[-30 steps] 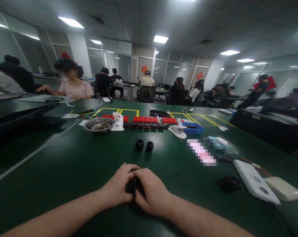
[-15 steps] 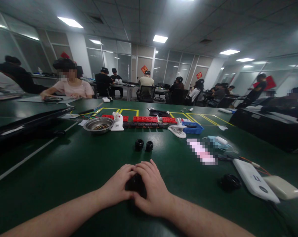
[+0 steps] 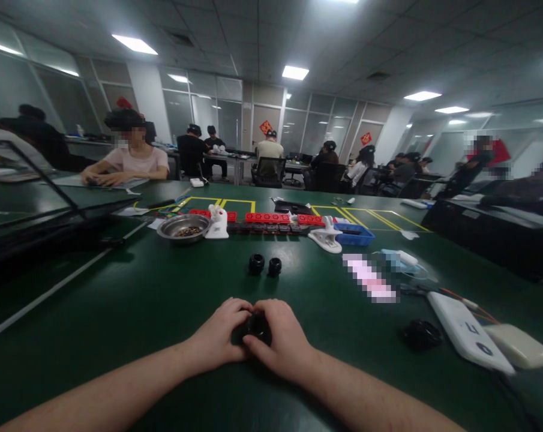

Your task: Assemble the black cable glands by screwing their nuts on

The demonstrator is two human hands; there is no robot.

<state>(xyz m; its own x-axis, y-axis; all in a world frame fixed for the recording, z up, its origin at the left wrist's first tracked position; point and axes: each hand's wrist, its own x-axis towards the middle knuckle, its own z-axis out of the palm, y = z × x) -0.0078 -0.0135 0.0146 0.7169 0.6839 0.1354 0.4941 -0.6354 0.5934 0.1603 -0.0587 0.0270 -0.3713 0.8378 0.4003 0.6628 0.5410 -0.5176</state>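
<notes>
My left hand and my right hand meet low over the table, with fingers curled around a black round part. Its dark, shiny side shows between my right thumb and fingers, and the rest is covered. Both hands appear to touch it. Just beyond them, a black ribbed ring-like part and a slightly smaller one stand side by side on the green table. Far to the right of my right hand lies another black ribbed part.
Across the table stand a metal bowl of small pieces, two white clip stands, a row of red blocks and a blue tray. A white power bank is at right. A person sits across at left.
My right hand's fingers have drawn in from stretched to curled, and the black part shows more between thumb and fingers. The person across has brought both hands closer together.
</notes>
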